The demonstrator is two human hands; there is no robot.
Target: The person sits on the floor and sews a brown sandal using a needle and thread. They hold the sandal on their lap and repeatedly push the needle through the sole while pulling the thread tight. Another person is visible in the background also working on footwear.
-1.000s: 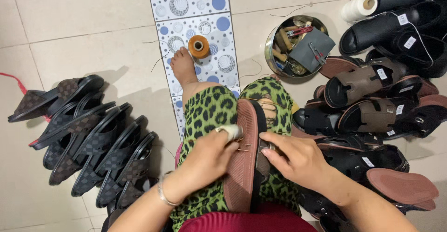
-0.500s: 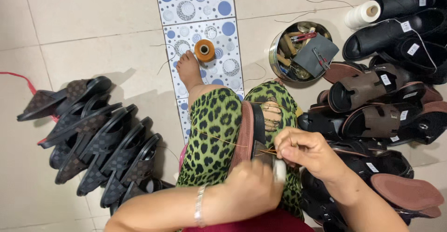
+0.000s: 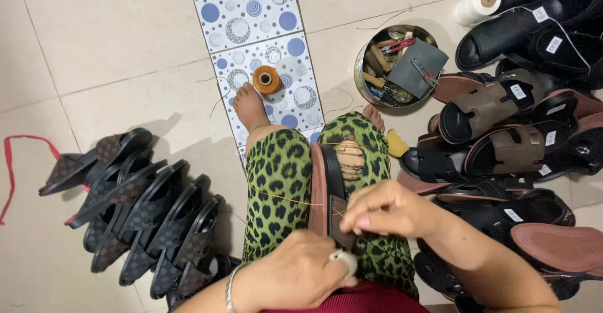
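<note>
1. Sandal [image 3: 326, 193] lies on edge in the lap, brown sole turned to the person's left, dark strap to the right, wedged between the knees in leopard-print trousers [image 3: 279, 193].
2. Change from a second ago: then it lay flat, sole up, under both hands; now it stands on its side, so the strap edge faces the fingers.
3. Right hand [image 3: 389, 209] is closed in a pinch on the strap edge, fingertips together, likely on a needle, though the needle itself is too small to make out.
4. Left hand [image 3: 295, 275] has dropped from the sole top to the near end; it wraps loosely round the heel end, with a white thimble-like ring [image 3: 345, 261] on one finger.
5. Orange thread [image 3: 286, 197] now runs taut across the left thigh toward the sandal; half a second back it ran toward the right hand higher up.
6. My read: a stitch is being pulled through the strap-to-sole seam, sewing mid-way, not finished.
7. Orange spool [image 3: 268, 79] stands on the patterned floor tile by the left foot, well apart from the hands.
8. Round tin [image 3: 361, 80] of tools sits past the right knee; a row of dark sandals [image 3: 144, 225] is on the left, a mixed pile [image 3: 502, 131] on the right.
</note>
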